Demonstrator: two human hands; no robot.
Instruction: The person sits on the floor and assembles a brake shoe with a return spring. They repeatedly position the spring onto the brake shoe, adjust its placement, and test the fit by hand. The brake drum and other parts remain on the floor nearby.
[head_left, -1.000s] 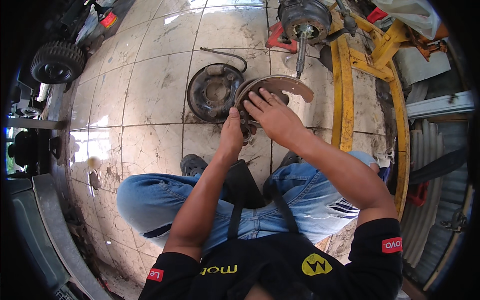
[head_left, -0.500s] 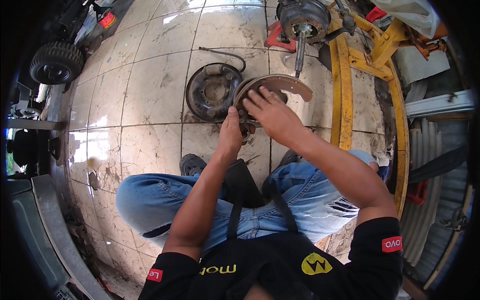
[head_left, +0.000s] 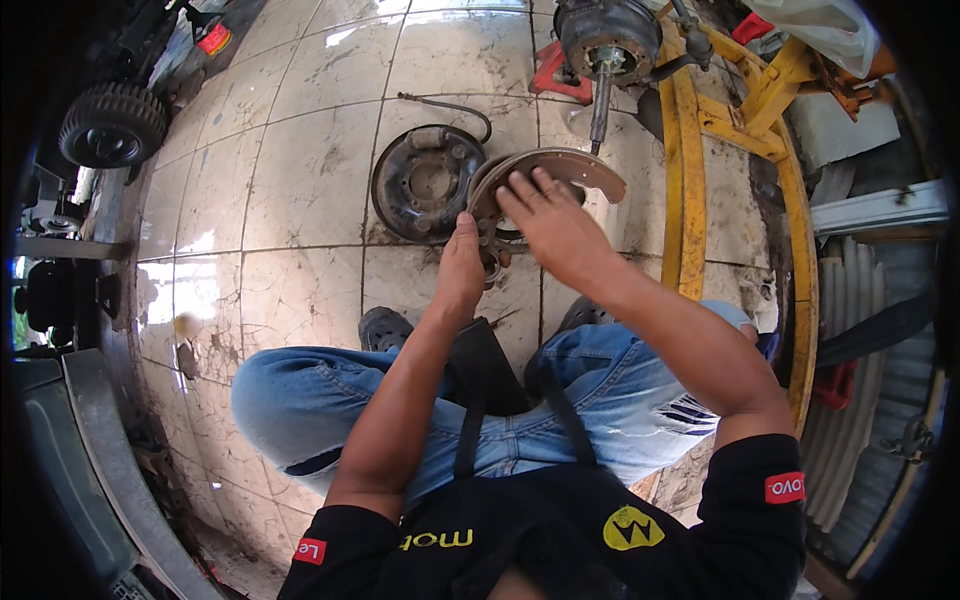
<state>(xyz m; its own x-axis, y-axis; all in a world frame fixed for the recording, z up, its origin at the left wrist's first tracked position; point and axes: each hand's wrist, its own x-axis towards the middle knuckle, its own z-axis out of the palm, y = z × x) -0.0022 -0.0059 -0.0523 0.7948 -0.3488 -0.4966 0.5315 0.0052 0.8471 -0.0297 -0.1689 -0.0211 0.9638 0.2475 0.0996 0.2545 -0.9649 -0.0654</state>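
Note:
A curved, rust-brown brake shoe (head_left: 583,170) is held up in front of me, its lining facing my right hand. My left hand (head_left: 462,264) grips its near left end, thumb along the edge. The fingers of my right hand (head_left: 555,225) are spread and rest against the brown curved face. Just left of the shoe, a round black brake backing plate (head_left: 432,184) lies on the floor, with a hose (head_left: 462,108) curling from its top. Some small metal parts (head_left: 493,268) sit by my left hand, partly hidden.
An axle hub with a long shaft (head_left: 603,80) stands at the top, beside a red stand (head_left: 560,76). A yellow steel frame (head_left: 684,190) runs along the right. At the far left are a tyre (head_left: 112,126) and a grey-green vehicle part (head_left: 75,470). Floor tiles (head_left: 300,200) spread between.
My right hand has slid slightly to the right along the brake shoe's face. The left hand and the shoe have stayed almost in place.

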